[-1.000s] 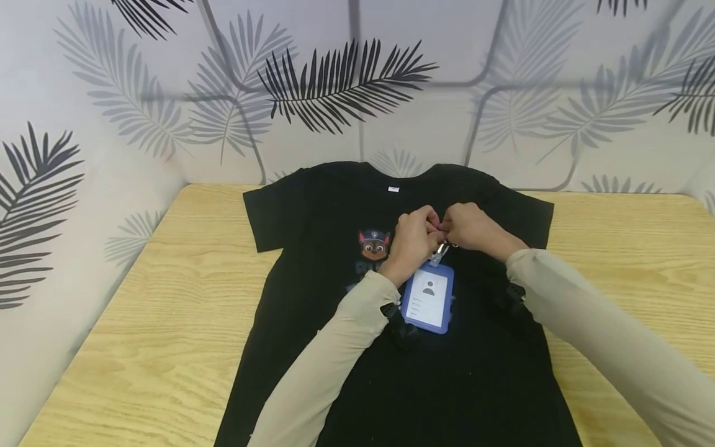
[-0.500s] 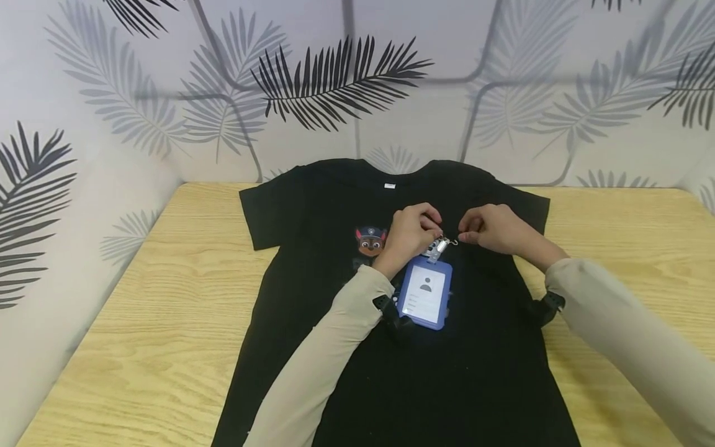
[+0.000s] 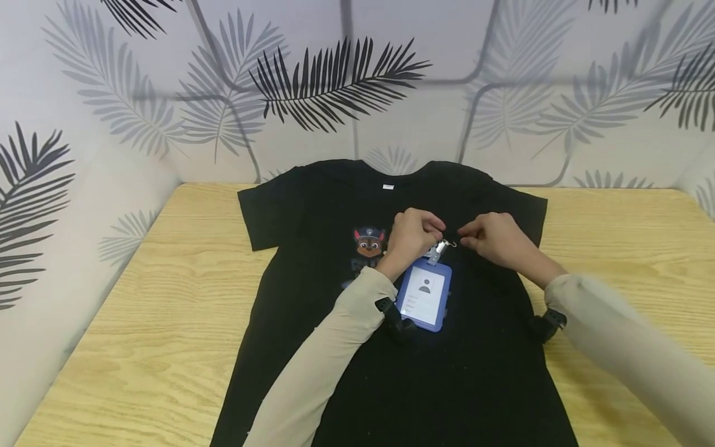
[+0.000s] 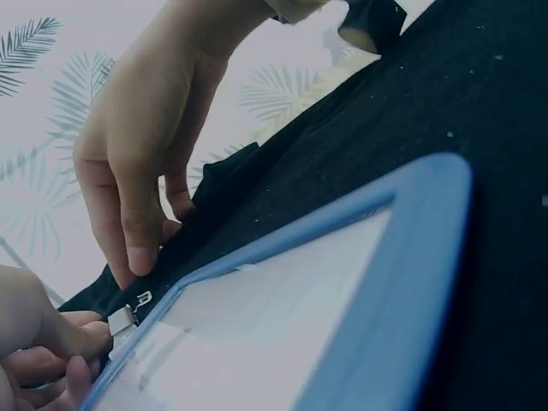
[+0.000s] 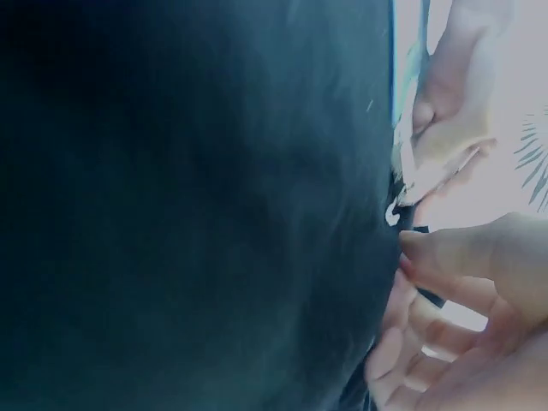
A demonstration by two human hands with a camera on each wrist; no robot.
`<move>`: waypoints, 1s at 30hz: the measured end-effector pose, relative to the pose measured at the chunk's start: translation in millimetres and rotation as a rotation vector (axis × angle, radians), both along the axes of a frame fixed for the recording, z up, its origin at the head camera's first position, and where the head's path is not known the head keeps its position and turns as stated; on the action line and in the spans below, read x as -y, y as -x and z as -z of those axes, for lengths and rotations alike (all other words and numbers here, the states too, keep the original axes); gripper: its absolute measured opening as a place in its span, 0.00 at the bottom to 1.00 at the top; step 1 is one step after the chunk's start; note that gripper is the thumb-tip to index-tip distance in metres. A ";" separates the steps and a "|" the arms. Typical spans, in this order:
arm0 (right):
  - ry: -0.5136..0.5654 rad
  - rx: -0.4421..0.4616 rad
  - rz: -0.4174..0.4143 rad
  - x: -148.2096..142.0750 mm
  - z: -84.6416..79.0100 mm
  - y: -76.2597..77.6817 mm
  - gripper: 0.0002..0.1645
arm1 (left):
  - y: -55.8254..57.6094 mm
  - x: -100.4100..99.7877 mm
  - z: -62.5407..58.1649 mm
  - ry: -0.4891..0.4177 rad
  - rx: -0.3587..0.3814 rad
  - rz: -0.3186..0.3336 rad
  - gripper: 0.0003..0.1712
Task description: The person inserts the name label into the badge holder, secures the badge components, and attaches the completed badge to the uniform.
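Observation:
A blue badge holder (image 3: 425,293) with a white card lies on the front of a black T-shirt (image 3: 335,335). A short strap and silver metal clip (image 3: 440,246) join its top end; a small hook sticks out to the right. My left hand (image 3: 410,236) pinches the clip end, and its fingers partly cover it; the left wrist view has the clip (image 4: 122,320) between the fingertips. My right hand (image 3: 497,239) hovers just right of the hook, fingers bent and thumb slightly apart, holding nothing that I can make out. In the right wrist view its fingertips (image 5: 409,248) are close to the shirt.
The T-shirt lies spread on a wood-grain table (image 3: 139,323), its collar toward the back. A cartoon dog print (image 3: 368,242) shows left of the badge. A pale leaf-patterned cloth (image 3: 313,124) stands behind the table.
My right hand has come away from my left hand, moving right and uncovering the clip's hook. My left hand stays at the clip. The badge holder lies almost where it was.

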State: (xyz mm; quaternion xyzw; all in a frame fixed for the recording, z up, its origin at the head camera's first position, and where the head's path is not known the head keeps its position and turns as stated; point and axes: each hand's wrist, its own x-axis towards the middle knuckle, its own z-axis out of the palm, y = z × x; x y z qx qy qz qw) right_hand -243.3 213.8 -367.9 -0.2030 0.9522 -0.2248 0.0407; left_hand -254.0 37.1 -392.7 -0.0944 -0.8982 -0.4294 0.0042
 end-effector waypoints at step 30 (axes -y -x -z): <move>-0.070 0.096 -0.027 3.2 -0.2 -20.4 0.28 | -1.0 -1.0 6.2 -0.115 -0.005 -0.036 0.05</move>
